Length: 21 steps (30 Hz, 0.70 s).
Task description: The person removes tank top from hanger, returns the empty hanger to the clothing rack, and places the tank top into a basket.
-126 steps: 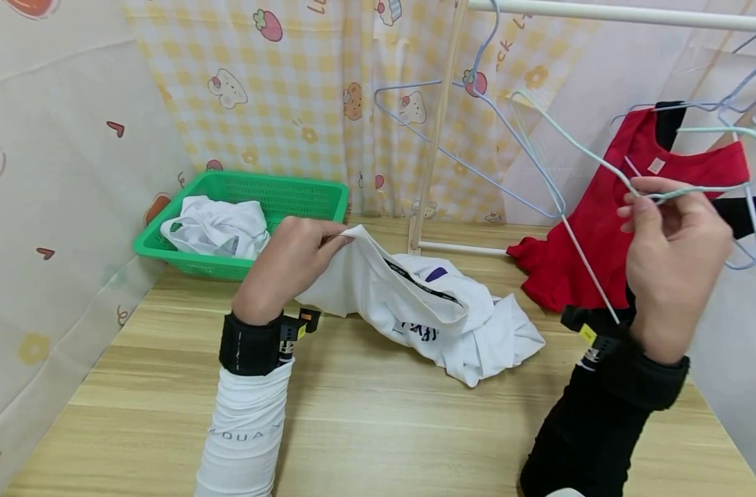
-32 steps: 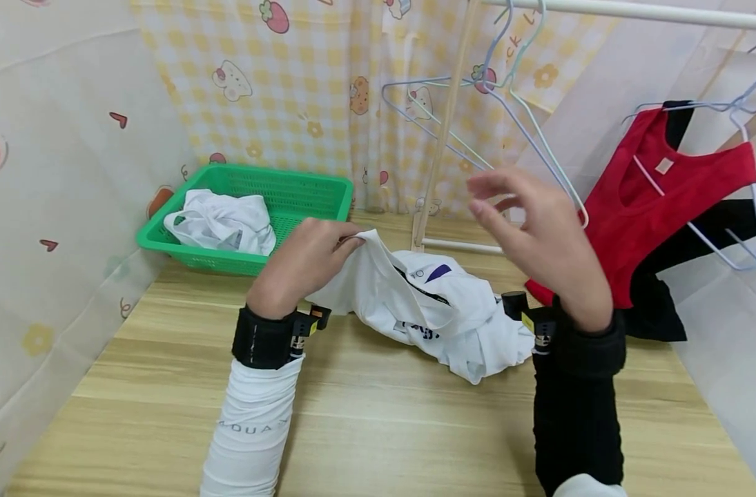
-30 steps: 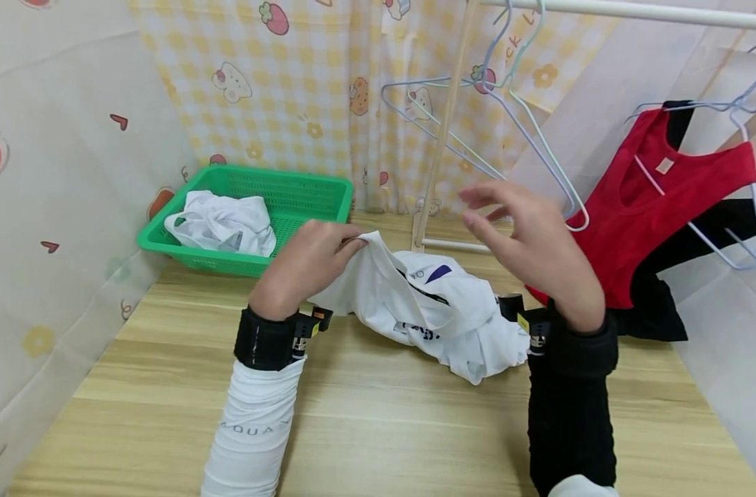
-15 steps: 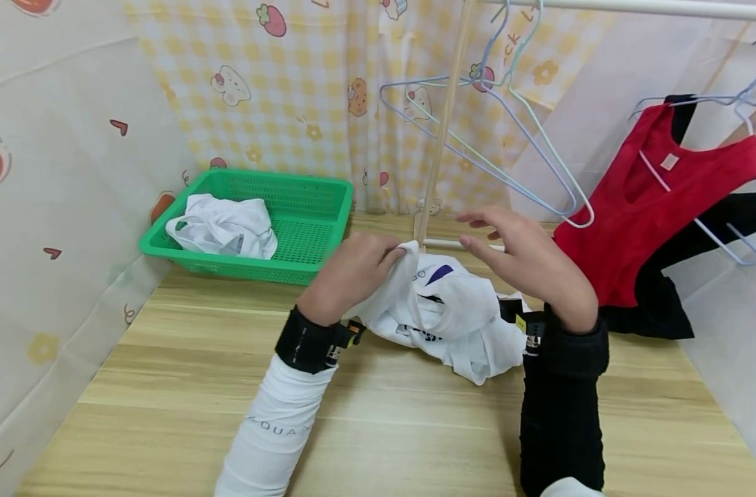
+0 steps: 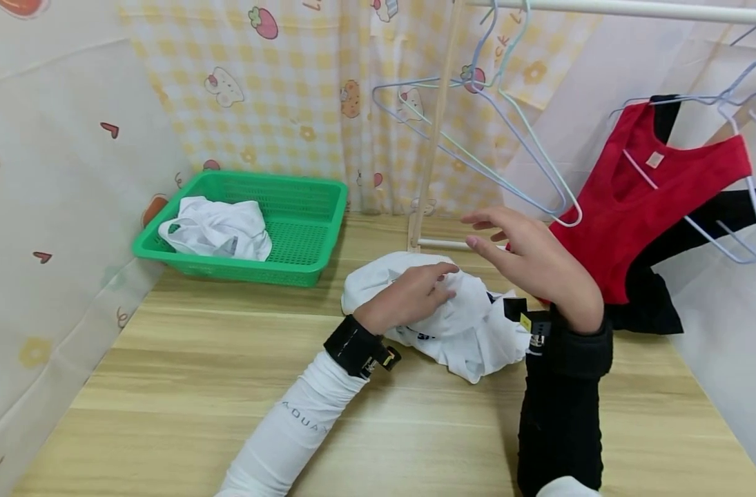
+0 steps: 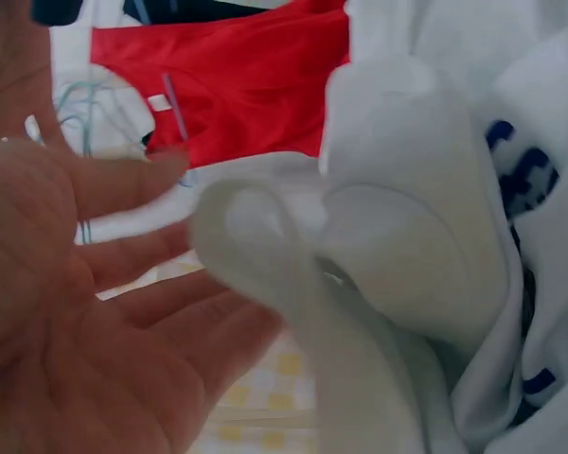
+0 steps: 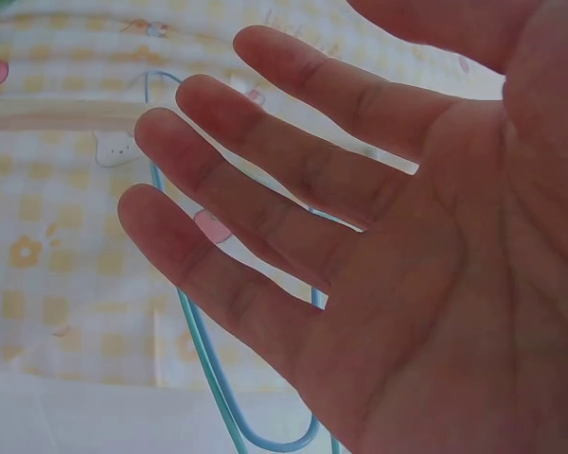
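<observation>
A crumpled white T-shirt with dark printing lies on the wooden table in the head view. My left hand is over its near left side, fingers apart and loosely bent. In the left wrist view those fingers spread beside a fold of the white cloth, pinching none of it. My right hand hovers above the shirt's right side, holding nothing. The right wrist view shows its palm and nearly straight fingers, with blue and mint hangers behind them.
A green basket holding a white garment stands at the back left. A blue hanger and a mint hanger hang from the white rail. A red tank top hangs at right, with black clothing behind it.
The mint hanger, earlier in my right hand, now hangs on the rail. My left hand has let go of the shirt's edge and moved right; the lifted cloth has dropped. The right hand has lowered.
</observation>
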{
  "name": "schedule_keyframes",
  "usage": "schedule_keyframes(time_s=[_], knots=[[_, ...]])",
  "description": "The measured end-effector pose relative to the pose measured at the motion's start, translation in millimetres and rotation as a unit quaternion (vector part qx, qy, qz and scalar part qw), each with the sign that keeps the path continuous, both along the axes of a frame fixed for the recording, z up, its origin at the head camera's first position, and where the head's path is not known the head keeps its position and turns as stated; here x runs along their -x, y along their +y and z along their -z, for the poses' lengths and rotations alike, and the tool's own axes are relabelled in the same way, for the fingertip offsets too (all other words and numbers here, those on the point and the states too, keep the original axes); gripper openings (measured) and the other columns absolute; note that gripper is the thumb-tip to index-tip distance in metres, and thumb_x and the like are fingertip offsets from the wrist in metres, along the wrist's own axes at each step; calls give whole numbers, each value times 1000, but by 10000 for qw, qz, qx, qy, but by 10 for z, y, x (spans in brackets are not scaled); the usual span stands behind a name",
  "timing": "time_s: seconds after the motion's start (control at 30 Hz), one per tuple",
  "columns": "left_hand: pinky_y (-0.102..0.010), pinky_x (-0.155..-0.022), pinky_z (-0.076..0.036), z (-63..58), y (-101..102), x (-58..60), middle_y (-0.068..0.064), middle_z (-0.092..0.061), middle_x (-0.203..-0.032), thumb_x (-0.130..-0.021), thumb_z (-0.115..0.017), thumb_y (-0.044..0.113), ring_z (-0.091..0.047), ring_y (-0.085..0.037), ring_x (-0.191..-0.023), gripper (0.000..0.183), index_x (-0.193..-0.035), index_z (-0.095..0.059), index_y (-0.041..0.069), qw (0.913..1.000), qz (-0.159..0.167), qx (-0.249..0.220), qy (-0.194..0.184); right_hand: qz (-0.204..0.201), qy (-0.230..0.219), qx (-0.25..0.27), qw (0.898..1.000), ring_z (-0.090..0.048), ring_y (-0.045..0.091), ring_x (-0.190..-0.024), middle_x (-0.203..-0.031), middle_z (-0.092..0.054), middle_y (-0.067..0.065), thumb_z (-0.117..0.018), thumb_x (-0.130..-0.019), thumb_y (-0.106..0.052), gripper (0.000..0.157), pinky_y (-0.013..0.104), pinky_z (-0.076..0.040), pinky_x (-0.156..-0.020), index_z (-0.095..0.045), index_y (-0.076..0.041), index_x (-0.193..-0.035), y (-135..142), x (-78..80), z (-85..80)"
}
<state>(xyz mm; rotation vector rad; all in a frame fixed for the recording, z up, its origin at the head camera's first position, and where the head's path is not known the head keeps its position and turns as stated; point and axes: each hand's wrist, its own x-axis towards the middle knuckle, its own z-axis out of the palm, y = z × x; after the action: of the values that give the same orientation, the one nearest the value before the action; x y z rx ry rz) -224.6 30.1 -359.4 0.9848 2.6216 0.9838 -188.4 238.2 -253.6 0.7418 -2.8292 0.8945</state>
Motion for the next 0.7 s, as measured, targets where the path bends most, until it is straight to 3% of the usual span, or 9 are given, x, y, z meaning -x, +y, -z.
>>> schedule_keyframes(time_s=[0.1, 0.23, 0.43, 0.57, 0.7], knots=[[-45, -128, -38, 36, 28, -18, -12, -44, -170, -105, -73, 37, -40, -31, -159, 67, -163, -47, 15, 9970, 26, 682, 375, -1, 3, -27, 10000, -66, 39, -128, -151, -63, 16, -61, -112, -24, 41, 63, -54, -104, -60, -7, -150, 20, 18, 19], [-63, -131, -26, 110, 76, -24, -15, -21, -179, -89, -86, 56, -19, -43, -166, 97, -169, -37, 29, 9816, -61, 1750, 762, 3, 16, -17, 10000, -67, 40, -127, -151, -63, 16, -61, -112, -24, 41, 63, -54, -104, -61, -8, -150, 41, 29, 28], [-80, -121, -27, 333, 251, 51, -16, -3, -182, -80, -93, 58, -5, -51, -166, 121, -174, -19, 40, 9657, 154, 2550, 473, -103, 84, 85, 9999, -65, 35, -129, -148, -65, 16, -63, -111, -21, 40, 60, -54, -106, -62, -6, -148, 47, 28, 40], [-80, -116, -37, 404, 368, 119, -15, -5, -182, -79, -94, 58, -10, -54, -165, 122, -173, -18, 45, 9538, 287, 2973, 338, -145, 106, 80, 9998, -64, 36, -129, -147, -65, 18, -63, -111, -20, 40, 61, -54, -107, -62, -4, -148, 51, 38, 68], [-54, -100, -59, 372, 442, 195, -11, -31, -172, -79, -94, 56, -41, -42, -150, 111, -169, -32, 44, 9444, 414, 3234, 422, -159, 85, 78, 9998, -63, 35, -131, -147, -66, 17, -63, -111, -20, 39, 59, -53, -109, -63, -4, -146, 37, 41, 60]])
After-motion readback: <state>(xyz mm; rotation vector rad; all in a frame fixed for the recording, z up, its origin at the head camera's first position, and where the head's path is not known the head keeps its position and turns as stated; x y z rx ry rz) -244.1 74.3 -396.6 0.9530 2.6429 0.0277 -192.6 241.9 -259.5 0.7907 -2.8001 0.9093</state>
